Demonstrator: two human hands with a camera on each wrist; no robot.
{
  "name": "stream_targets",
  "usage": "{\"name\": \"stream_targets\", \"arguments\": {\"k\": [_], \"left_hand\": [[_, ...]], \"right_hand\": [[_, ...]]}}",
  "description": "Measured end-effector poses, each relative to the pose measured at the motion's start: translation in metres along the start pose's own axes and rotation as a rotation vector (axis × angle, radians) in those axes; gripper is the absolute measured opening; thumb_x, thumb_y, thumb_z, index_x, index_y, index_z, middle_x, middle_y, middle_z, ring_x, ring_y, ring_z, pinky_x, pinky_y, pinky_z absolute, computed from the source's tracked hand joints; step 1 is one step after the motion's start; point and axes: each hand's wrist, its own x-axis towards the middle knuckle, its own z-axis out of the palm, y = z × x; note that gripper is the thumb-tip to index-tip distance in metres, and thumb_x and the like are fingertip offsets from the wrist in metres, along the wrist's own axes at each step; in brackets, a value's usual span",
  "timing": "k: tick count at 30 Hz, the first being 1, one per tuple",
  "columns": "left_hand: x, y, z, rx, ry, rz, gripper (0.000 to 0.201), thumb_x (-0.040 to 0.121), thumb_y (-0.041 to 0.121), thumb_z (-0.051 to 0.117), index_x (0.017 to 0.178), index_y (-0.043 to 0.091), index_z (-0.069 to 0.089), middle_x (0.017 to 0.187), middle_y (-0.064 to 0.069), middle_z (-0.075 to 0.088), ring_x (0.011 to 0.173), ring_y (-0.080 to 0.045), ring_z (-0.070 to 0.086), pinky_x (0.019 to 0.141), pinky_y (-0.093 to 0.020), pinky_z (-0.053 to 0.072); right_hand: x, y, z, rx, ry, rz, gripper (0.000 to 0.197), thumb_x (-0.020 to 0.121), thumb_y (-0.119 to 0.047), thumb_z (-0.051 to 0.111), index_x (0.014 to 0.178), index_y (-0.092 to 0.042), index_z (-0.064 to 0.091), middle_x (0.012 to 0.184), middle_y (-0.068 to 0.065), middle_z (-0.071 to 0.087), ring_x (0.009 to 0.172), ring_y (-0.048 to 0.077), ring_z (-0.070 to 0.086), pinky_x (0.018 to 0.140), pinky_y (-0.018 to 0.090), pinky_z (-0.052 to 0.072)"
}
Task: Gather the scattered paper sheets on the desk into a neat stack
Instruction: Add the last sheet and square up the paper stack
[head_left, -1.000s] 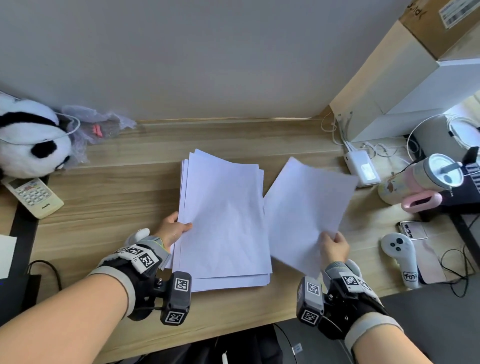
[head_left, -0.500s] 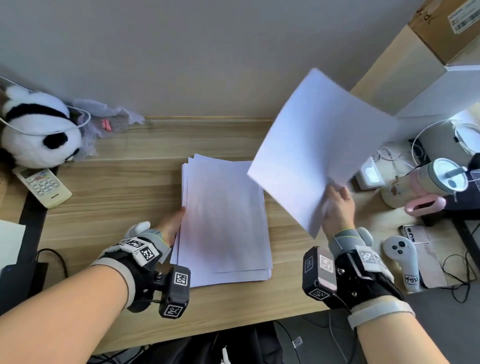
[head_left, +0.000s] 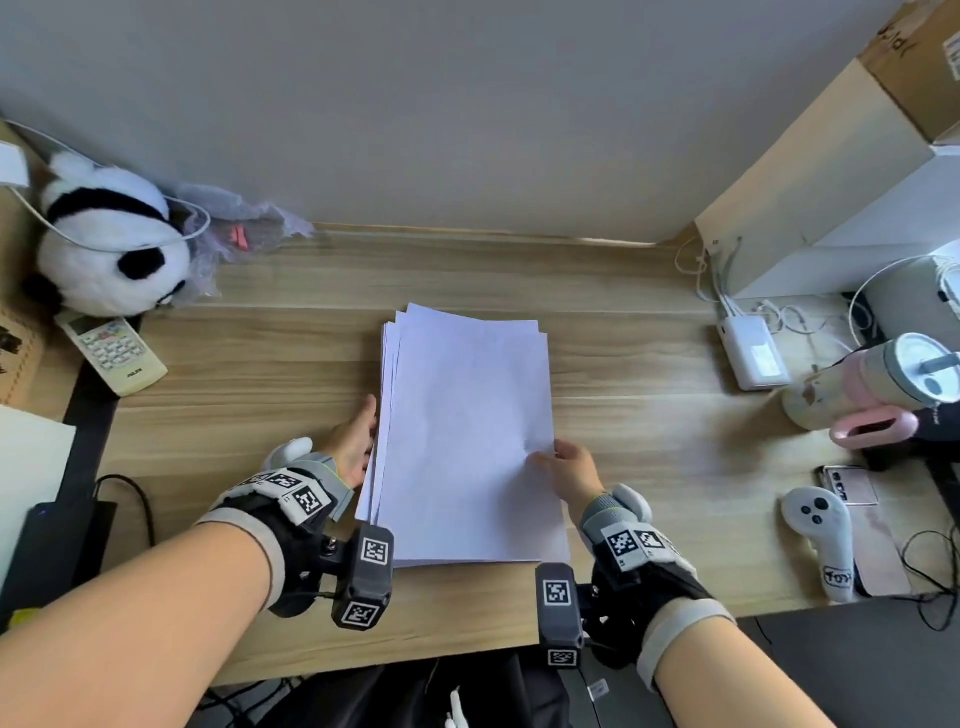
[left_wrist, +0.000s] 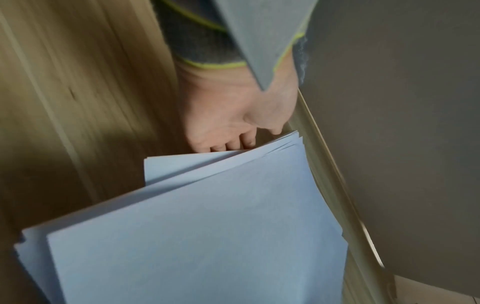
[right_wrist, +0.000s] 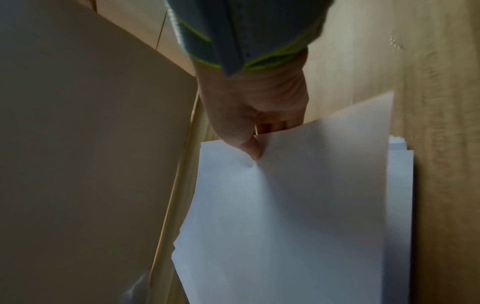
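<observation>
Now your right hand (head_left: 570, 470) pinches the top sheet (head_left: 467, 441) on the paper stack (head_left: 382, 467); your left hand's (head_left: 353, 441) straight fingers touch the stack's side.

A plush panda (head_left: 106, 244) sits at the far left against the wall (head_left: 467, 104), a white cable looped over it, with crumpled clear plastic (head_left: 234, 234) just beside it. A remote (head_left: 111, 353) lies in front of the panda. At the right, a white charger (head_left: 753, 353) with cables lies near a big white box (head_left: 857, 208), which carries a cardboard box (head_left: 919, 62). Nearer, a tumbler (head_left: 883, 379) with a pink handle lies on its side, a phone (head_left: 849, 486) and a white controller (head_left: 823, 540) in front of it.
</observation>
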Motion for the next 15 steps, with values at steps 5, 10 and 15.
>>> {"name": "stream_targets", "arguments": {"k": [5,10,15], "left_hand": [[0.007,0.001,0.000,-0.038,-0.029,-0.028,0.042,0.093,0.025,0.053,0.128,0.001,0.051,0.129,-0.011,0.052,0.121,-0.035,0.053,0.084,-0.039,0.046],[0.015,-0.009,0.001,0.095,0.010,0.011,0.091,0.076,0.016,0.076,0.147,-0.001,0.020,0.148,-0.014,0.039,0.139,-0.024,0.036,0.111,-0.031,0.026],[0.009,-0.003,0.005,0.258,0.049,0.014,0.080,0.085,0.012,0.066,0.147,-0.004,0.017,0.151,-0.016,0.034,0.140,-0.026,0.035,0.115,-0.033,0.023]], "right_hand": [[0.005,-0.008,-0.002,-0.088,0.215,-0.003,0.034,0.081,-0.010,0.061,0.114,-0.007,0.056,0.096,0.004,0.059,0.095,0.024,0.060,0.087,0.036,0.048],[0.006,-0.014,0.008,-0.174,0.067,-0.017,0.035,0.087,-0.015,0.053,0.121,-0.004,0.052,0.094,0.005,0.057,0.082,0.022,0.052,0.066,0.027,0.040],[0.008,-0.019,0.012,-0.110,0.069,0.006,0.038,0.088,-0.019,0.054,0.122,-0.002,0.052,0.095,0.006,0.058,0.081,0.023,0.054,0.063,0.027,0.042]]}}
